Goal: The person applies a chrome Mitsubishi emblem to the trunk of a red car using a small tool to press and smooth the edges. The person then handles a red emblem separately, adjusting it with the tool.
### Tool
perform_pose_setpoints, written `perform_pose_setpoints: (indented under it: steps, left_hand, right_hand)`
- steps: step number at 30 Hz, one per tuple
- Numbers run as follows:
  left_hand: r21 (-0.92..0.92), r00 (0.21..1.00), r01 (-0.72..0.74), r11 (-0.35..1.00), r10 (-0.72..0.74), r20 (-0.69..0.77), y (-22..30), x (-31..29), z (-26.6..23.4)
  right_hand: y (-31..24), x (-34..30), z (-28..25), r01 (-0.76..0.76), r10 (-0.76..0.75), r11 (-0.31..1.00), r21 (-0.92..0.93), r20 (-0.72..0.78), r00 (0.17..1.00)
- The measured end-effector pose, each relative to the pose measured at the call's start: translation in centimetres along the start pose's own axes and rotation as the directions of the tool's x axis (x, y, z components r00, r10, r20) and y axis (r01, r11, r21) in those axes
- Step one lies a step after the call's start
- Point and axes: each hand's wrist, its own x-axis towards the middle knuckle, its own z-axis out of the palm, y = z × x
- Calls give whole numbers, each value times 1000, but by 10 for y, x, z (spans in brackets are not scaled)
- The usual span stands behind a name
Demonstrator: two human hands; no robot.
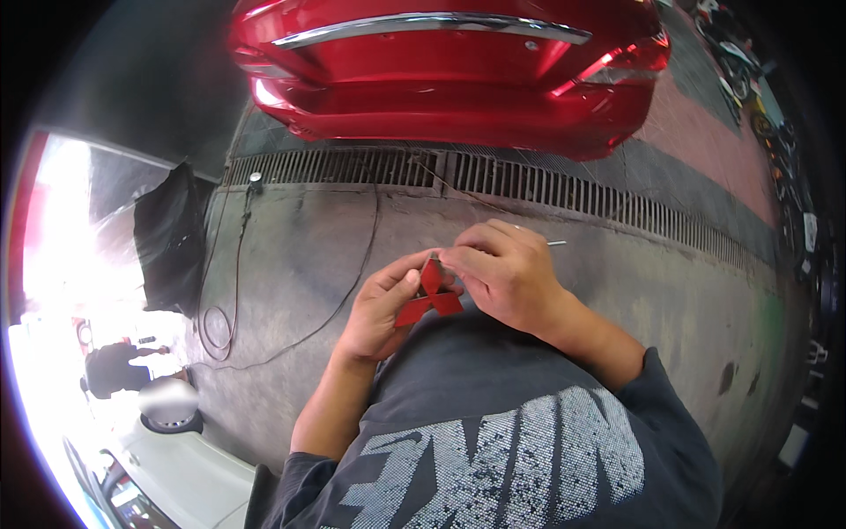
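Note:
My left hand (377, 310) is closed around the left side of a red car emblem (431, 277) made of three diamond shapes, held in front of my stomach. Its thumb lies near the top diamond. My right hand (513, 275) is pinched at the tip of that diamond, its fingers bent. Past the right hand's knuckles sticks out the end of a thin pale rod-like tool (557, 242); the rest of it is hidden in the hand, so its kind cannot be made out.
A red car's rear (423, 79) stands ahead, beyond a metal floor grating (555, 187). A thin hose (236, 291) with a round-ended fitting (255, 181) lies on the concrete at left. A white car (185, 472) and a person (119, 368) are lower left; motorcycles (740, 75) line the right.

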Motion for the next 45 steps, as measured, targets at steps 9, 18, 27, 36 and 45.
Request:
perform_pose_setpoints:
  steps: [9, 18, 27, 36, 45]
  left_hand:
    - [292, 997, -12, 956, -10, 76, -1, 7, -4]
    - [347, 999, -26, 937, 39, -30, 10, -30, -12]
    - [131, 979, -136, 982, 154, -134, 2, -41, -24]
    - [-202, 899, -356, 912, 275, -342, 35, -46, -45]
    - [-303, 935, -348, 887, 304, -184, 42, -29, -43]
  right_hand:
    - [-5, 7, 4, -197, 184, 975, 102, 124, 975]
    - [-4, 42, 24, -67, -28, 960, 271, 333, 943]
    - [-12, 38, 39, 2, -130, 943, 334, 363, 923]
    - [-21, 34, 19, -108, -20, 919, 378, 321, 947]
    - [2, 9, -1, -494, 409, 818, 294, 308, 859]
